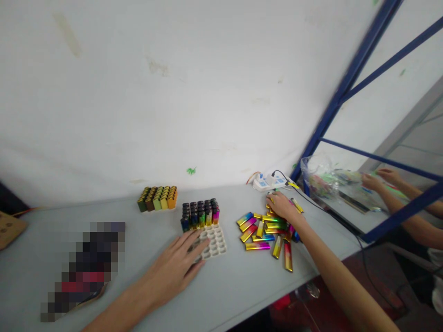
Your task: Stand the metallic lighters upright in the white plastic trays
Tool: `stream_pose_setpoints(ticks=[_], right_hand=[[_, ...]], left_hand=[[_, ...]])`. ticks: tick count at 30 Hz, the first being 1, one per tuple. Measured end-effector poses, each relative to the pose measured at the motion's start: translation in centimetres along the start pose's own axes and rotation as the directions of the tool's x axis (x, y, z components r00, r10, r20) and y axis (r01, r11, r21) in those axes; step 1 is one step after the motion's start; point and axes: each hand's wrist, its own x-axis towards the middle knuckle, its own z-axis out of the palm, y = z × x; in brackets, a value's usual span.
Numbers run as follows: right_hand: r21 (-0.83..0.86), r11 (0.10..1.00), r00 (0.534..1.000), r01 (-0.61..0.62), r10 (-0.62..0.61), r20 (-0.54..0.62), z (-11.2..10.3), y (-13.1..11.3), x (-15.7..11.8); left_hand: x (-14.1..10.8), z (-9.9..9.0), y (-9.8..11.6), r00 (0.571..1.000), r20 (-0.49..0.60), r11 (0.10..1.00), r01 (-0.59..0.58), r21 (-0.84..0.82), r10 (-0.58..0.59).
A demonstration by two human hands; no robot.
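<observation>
My left hand (183,257) lies with outstretched fingers on a white holed tray (217,242), holding nothing. The tray's front holes are bare. Lighters (200,214) with black tops and shiny, multicoloured bodies stand upright in rows at its back. To the right, loose metallic lighters (258,246) in gold, pink, blue and green lie in a heap. Over the heap's far side, my right hand (283,205) has bent fingers closed around a gold-coloured lighter (272,201), which is mostly hidden.
Another block of upright lighters (157,199) stands back left. A power strip (272,181) with a black cable sits by the wall. A pixelated patch (85,272) covers the left. Blue frame bars (332,115) rise at right; beyond are another person's hands (379,179) and a plastic bag (320,177).
</observation>
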Motion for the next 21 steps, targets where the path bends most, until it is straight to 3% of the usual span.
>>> stream_pose_setpoints(ticks=[3,7,11,21], right_hand=[[0.024,1.000,0.997,-0.001,0.003,-0.078,-0.3,0.7,-0.5],[0.052,0.991,0.976,-0.121,0.128,-0.177,-0.2,1.9,0.6],[0.111,0.986,0.978,-0.122,0.138,-0.155,0.3,2.3,1.8],[0.319,0.947,0.991,-0.031,0.070,-0.113,0.5,1.1,1.5]], left_hand=[[-0.1,-0.1,0.2,1.000,-0.021,1.000,0.009,-0.001,-0.009],[-0.3,-0.1,0.4,0.999,-0.050,1.000,-0.001,0.012,0.002],[-0.6,0.1,0.4,0.998,-0.061,1.000,0.010,0.008,-0.009],[-0.2,-0.8,0.7,1.000,0.020,1.000,0.015,-0.016,-0.015]])
